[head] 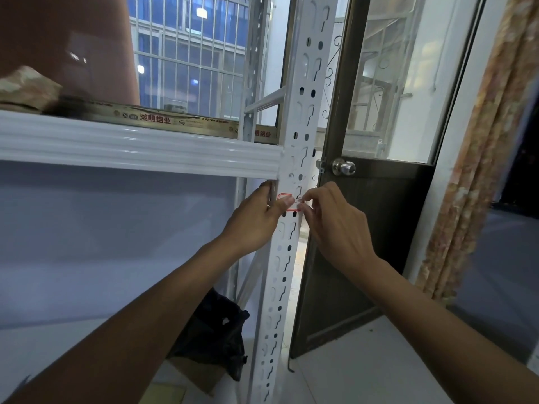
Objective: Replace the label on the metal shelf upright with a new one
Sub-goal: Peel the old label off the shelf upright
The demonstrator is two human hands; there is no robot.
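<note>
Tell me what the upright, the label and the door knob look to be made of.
Upright: likely steel painted glossy white, going by its punched slots and thin folded edge. Label: seemingly white paper with a red printed border. Door knob: polished silvery metal, with bright reflections.

The shelf upright is white, punched with a repeating pattern of dark round holes and keyhole slots. The label on it is white with a red border. The door is dark brown, with a silver knob. A black bag lies below.
</note>
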